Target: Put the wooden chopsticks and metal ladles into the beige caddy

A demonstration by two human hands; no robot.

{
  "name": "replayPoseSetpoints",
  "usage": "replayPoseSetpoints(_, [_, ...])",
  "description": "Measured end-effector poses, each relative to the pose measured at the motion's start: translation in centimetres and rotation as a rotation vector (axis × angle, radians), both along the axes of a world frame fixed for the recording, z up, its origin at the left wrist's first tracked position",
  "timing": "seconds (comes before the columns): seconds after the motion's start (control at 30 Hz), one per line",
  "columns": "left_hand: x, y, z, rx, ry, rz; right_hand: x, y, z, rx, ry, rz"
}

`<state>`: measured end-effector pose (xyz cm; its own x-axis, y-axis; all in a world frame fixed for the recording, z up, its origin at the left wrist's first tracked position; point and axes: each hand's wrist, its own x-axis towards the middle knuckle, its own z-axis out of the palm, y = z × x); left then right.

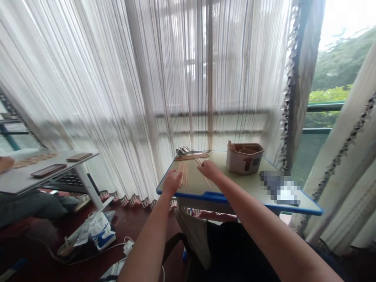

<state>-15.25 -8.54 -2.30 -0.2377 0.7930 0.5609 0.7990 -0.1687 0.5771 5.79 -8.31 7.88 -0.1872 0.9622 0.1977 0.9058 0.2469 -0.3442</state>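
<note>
My left hand [171,182] rests on the near left part of a small blue-edged table [235,196], fingers lying flat beside a bundle of thin wooden sticks [183,173]. My right hand [208,170] reaches to the table's middle, fingers curled over more sticks [199,160]; whether it grips any is unclear. Several metal spoons [188,150] and a wooden stick lie at the far edge. A beige compartmented holder [244,157] stands at the back right.
Sheer striped curtains [147,78] hang right behind the table. A blurred-out object [280,187] lies on the table's right side. To the left stands a white table [17,180] with dark trays and another person's hand. A plastic bag [98,231] and cables lie on the floor.
</note>
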Motion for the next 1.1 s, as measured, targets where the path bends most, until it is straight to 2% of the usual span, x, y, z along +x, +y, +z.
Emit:
replayPoseSetpoints(0.07, [0.1,0.0,-0.1,-0.001,-0.011,-0.009,3.0,-0.5,1.8,0.138,0.105,-0.016])
replayPoseSetpoints(0.13, [0.4,-0.1,-0.2,0.011,-0.012,-0.019,6.3,-0.8,3.4,0.398,0.429,-0.051])
replayPoseSetpoints(0.2, [0.7,-0.4,-0.2,0.026,0.001,-0.027,9.4,-0.7,4.6,0.615,0.628,-0.101])
replayPoseSetpoints(0.27, [0.8,-0.8,-0.1,0.043,0.016,-0.034,11.9,-0.1,5.2,0.769,0.736,-0.155])
replayPoseSetpoints(0.33, [1.1,-1.3,0.2,0.086,0.011,-0.03,13.7,0.7,5.3,0.83,0.74,-0.201])
replayPoseSetpoints(0.47, [2.5,-2.5,1.8,0.327,-0.002,0.013,15.5,2.2,4.9,0.78,0.634,-0.219])
replayPoseSetpoints(0.6, [5.8,-2.3,4.1,0.468,-0.046,-0.051,16.0,3.5,3.8,0.703,0.47,-0.195])
replayPoseSetpoints(0.77, [11.0,0.6,6.4,0.42,-0.048,-0.242,16.3,5.2,2.5,0.605,0.238,-0.215])
replayPoseSetpoints(0.93, [16.6,4.3,8.6,0.303,0.048,-0.509,16.3,5.9,1.6,0.568,0.025,-0.249])
replayPoseSetpoints(1.03, [19.1,6.4,9.0,0.243,0.023,-0.604,16.1,6.2,1.0,0.58,-0.023,-0.266])
replayPoseSetpoints(1.1, [20.0,7.6,8.3,0.283,-0.023,-0.578,16.1,6.4,0.7,0.6,-0.032,-0.273])
